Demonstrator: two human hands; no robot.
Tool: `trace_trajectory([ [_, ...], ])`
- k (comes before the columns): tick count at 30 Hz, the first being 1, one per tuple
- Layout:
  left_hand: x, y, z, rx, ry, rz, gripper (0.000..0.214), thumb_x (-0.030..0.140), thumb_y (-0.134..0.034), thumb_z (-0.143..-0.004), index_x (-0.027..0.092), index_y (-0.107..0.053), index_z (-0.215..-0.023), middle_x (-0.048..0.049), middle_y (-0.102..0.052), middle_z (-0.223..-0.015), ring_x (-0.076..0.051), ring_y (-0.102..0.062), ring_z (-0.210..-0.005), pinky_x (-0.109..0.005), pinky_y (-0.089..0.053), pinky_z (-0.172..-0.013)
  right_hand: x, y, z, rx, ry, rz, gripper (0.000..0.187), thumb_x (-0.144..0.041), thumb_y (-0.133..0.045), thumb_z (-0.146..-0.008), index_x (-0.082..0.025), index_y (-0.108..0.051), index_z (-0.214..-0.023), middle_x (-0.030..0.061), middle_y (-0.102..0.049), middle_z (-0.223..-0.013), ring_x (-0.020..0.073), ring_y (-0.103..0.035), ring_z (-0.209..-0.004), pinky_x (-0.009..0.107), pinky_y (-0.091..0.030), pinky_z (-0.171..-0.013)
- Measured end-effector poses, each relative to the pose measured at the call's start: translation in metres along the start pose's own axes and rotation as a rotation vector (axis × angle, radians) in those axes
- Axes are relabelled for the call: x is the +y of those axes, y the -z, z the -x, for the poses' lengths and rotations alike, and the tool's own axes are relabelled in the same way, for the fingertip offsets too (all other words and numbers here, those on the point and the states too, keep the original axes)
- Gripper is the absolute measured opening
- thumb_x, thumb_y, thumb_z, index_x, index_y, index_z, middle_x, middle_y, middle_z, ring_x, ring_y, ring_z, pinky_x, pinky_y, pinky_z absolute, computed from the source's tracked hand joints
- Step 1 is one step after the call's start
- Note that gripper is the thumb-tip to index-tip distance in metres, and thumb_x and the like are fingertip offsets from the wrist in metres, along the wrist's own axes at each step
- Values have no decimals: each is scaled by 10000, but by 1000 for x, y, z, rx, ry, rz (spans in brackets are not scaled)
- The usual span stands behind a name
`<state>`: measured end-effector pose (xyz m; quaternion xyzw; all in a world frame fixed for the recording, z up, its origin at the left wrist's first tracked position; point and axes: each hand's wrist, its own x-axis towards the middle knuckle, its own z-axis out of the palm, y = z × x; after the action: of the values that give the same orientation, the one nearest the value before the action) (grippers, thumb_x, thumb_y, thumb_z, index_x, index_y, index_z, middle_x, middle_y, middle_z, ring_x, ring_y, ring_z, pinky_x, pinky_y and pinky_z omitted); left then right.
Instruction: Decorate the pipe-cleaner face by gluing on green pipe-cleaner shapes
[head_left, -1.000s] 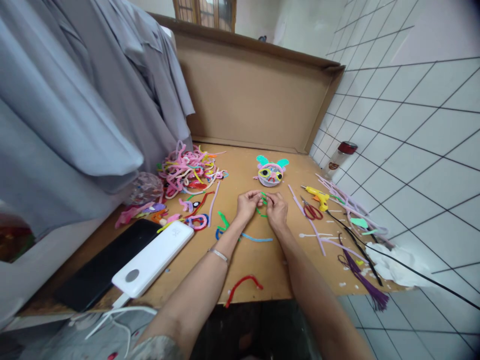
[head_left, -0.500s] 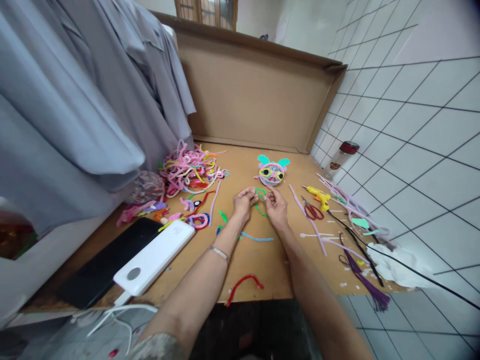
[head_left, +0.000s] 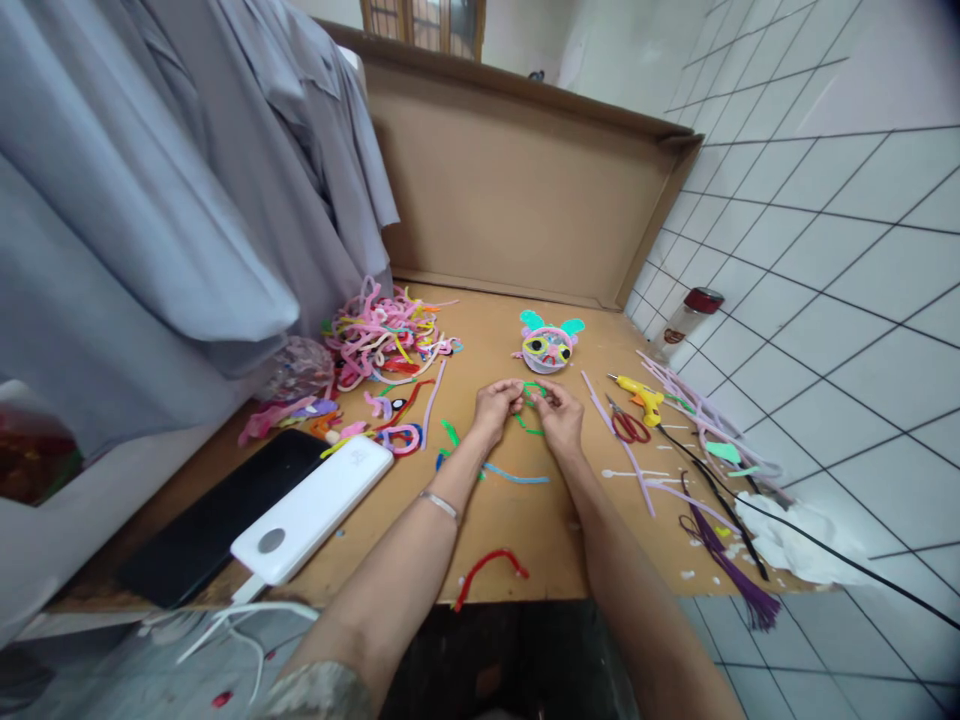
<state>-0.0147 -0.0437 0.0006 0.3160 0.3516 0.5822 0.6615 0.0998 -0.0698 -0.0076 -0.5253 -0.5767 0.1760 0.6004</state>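
Observation:
A bent green pipe cleaner [head_left: 534, 386] forms a small loop between my two hands above the middle of the table. My left hand [head_left: 498, 412] pinches its left side, and my right hand [head_left: 560, 414] pinches the right side. Another green piece [head_left: 531, 430] shows just below, between the wrists; whether it joins the loop I cannot tell. Beyond my fingers stands a round animal-face figure [head_left: 547, 350] with teal ears and yellow-rimmed eyes. A blue pipe cleaner [head_left: 517, 477] lies by my left wrist, and a curved red one [head_left: 491, 572] near the table's front edge.
At the left are a heap of pipe cleaners [head_left: 381, 325], a black phone-like slab [head_left: 225, 520] and a white power bank [head_left: 315, 510]. To the right lie scissors [head_left: 630, 426], a yellow glue gun [head_left: 643, 396], a purple tassel [head_left: 724, 560] and a jar [head_left: 684, 322]. Cardboard [head_left: 517, 190] stands behind.
The view has shifted slightly. My fingers have closed in around the green loop, which now looks smaller and more covered. Both hands still hold it.

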Motion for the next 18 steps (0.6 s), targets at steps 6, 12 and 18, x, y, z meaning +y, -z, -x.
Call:
trace_trajectory([
  [6, 5, 5, -3, -99, -194, -283, 120, 236, -720, -636, 145, -648, -604, 25, -547, -486, -64, -439, -444, -188, -344, -469, -1, 4, -5, 9, -69, -55, 371, -371, -613, -701, -156, -718, -985, 37, -667, -765, 146, -555, -636, 294, -497, -635],
  [12, 26, 18, -11, 66, -243, -120, 124, 224, -725, -640, 148, -630, -614, 36, -526, -516, -58, -429, -467, -186, -334, -482, -3, 6, -8, 20, -74, -141, 413, -375, -626, -688, -152, -696, -1028, 5, -622, -708, 132, -566, -634, 289, -508, -646],
  [18, 20, 22, -13, 129, -198, -25, 151, 221, -746, -607, 138, -620, -619, 37, -543, -548, -47, -432, -478, -172, -323, -469, -4, 3, -5, 42, -58, -129, 366, -350, -639, -687, -159, -708, -991, -3, -614, -702, 126, -551, -620, 288, -517, -644],
])
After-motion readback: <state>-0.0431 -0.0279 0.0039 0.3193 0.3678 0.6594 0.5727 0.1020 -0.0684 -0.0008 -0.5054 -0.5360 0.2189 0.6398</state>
